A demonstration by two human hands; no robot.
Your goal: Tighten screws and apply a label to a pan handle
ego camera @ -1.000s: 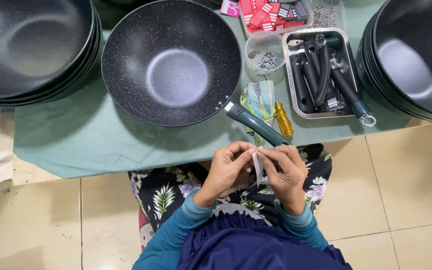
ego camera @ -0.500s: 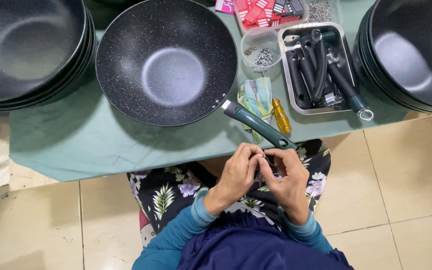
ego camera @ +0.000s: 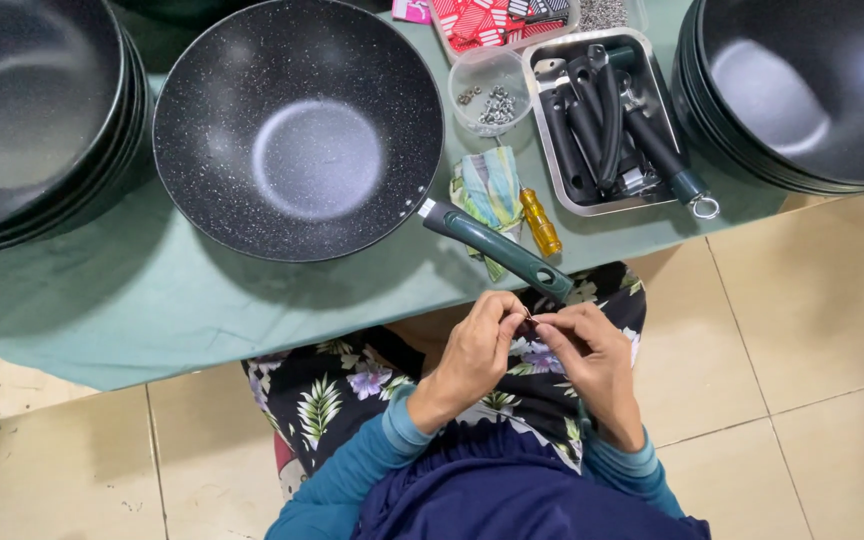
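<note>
Down over the lap, the left hand [ego camera: 472,355] and right hand [ego camera: 592,365] are drawn together, fingertips pinched on a small dark item [ego camera: 529,324] between them; what it is cannot be told. It sits just below the end of the green handle [ego camera: 497,250] of the speckled black wok [ego camera: 297,125], which rests on the green-covered table [ego camera: 102,300]. Just beside the handle lie a folded striped cloth [ego camera: 490,190] and a small yellow screwdriver [ego camera: 540,222]. Further out stand a round clear tub of screws [ego camera: 490,92] and a metal tray of dark handles [ego camera: 602,120]. At the top edge sits a clear rectangular box of red and white packets [ego camera: 497,18], a pink label [ego camera: 412,10] beside it. Stacked black woks [ego camera: 32,110] flank both sides. A second ago a thin white strip stood between the fingers; now it is gone and the hands sit closer together.
</note>
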